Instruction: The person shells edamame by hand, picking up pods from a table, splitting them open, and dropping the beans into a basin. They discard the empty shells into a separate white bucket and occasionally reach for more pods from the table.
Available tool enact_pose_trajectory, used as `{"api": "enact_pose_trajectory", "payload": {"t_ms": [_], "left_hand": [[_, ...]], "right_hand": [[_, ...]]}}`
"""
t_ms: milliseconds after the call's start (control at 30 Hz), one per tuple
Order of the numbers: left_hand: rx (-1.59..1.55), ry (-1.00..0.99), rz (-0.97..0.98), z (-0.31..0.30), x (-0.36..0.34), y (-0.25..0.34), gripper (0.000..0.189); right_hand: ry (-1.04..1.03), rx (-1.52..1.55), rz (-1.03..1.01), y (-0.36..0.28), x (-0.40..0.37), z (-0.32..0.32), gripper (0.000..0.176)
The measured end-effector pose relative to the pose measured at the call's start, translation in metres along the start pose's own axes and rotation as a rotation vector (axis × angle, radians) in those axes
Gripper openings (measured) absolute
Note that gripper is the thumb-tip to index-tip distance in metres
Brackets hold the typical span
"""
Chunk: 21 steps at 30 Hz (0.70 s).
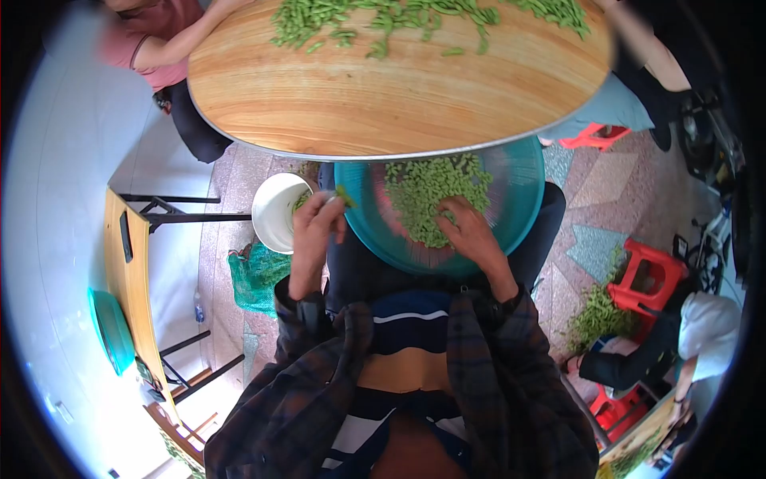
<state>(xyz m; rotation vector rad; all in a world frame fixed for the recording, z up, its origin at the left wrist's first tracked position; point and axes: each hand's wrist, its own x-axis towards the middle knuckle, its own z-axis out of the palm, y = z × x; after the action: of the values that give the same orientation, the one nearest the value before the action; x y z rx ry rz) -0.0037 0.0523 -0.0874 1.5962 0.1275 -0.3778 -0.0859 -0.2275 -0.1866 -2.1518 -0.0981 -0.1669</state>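
My left hand [315,231] is raised at the left rim of a teal basin [363,215], its fingers closed in a pinch on a green bean pod [345,196]. Shelled green beans [427,188] lie heaped inside the basin, which rests on my lap partly under the table edge. Over the right part of that heap is my right hand [472,238], thumb and fingers bent together; whatever they grip is hidden. A white bucket [275,211] stands just left of my left hand, with some green bits inside.
Unshelled pods [383,20] lie on the wooden table [399,104] ahead. People sit at its left and right. A green mesh bag [254,279] is on the floor at left. Red stools [648,275] and a leafy pile [598,315] stand at right, near another person.
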Motion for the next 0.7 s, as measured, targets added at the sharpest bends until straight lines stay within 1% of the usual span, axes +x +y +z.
{"api": "enact_pose_trajectory", "payload": {"t_ms": [67, 100, 167, 233, 267, 300, 333, 400, 467, 500, 533, 567, 600, 633, 700], "left_hand": [[0.027, 0.165, 0.032, -0.037, -0.002, -0.009, 0.019], [0.053, 0.238, 0.050, -0.062, 0.000, -0.021, 0.019], [0.043, 0.316, -0.004, -0.104, 0.003, -0.035, 0.019], [0.037, 0.370, -0.041, -0.145, 0.011, -0.061, 0.018], [0.043, 0.403, -0.094, -0.161, 0.014, -0.072, 0.018], [0.045, 0.443, -0.128, -0.184, 0.016, -0.087, 0.019], [0.037, 0.464, -0.117, -0.189, 0.014, -0.090, 0.020], [0.014, 0.477, -0.102, -0.193, 0.013, -0.093, 0.022], [0.071, 0.517, -0.032, -0.188, 0.008, -0.088, 0.028], [0.047, 0.538, -0.064, -0.193, 0.010, -0.096, 0.032], [0.035, 0.539, -0.036, -0.194, 0.010, -0.101, 0.032], [0.004, 0.502, -0.034, -0.200, 0.011, -0.107, 0.029], [0.031, 0.483, 0.050, -0.183, 0.005, -0.090, 0.025], [0.055, 0.493, 0.012, -0.181, 0.009, -0.089, 0.023], [0.067, 0.449, 0.082, -0.162, 0.005, -0.067, 0.023]], "right_hand": [[0.038, -0.040, 0.021, 0.001, -0.003, -0.004, 0.025], [0.024, -0.043, 0.002, -0.002, -0.002, -0.011, 0.025], [-0.070, 0.085, 0.189, -0.020, 0.004, -0.027, 0.025], [-0.069, 0.126, 0.183, -0.023, 0.007, -0.037, 0.024], [-0.091, 0.138, 0.164, -0.027, 0.008, -0.045, 0.024], [-0.097, 0.163, 0.197, -0.034, 0.016, -0.050, 0.023], [-0.081, 0.173, 0.248, -0.038, 0.017, -0.057, 0.023], [-0.064, 0.164, 0.234, -0.047, 0.022, -0.063, 0.022], [-0.028, 0.137, 0.224, -0.053, 0.024, -0.069, 0.021], [-0.020, 0.133, 0.185, -0.058, 0.025, -0.070, 0.020], [-0.002, 0.116, 0.147, -0.062, 0.026, -0.075, 0.020], [-0.001, 0.171, 0.174, -0.067, 0.026, -0.080, 0.019], [0.003, 0.229, 0.199, -0.072, 0.028, -0.086, 0.019], [0.044, 0.191, 0.195, -0.081, 0.035, -0.095, 0.019], [0.087, 0.334, 0.203, -0.099, 0.052, -0.111, 0.019]]}}
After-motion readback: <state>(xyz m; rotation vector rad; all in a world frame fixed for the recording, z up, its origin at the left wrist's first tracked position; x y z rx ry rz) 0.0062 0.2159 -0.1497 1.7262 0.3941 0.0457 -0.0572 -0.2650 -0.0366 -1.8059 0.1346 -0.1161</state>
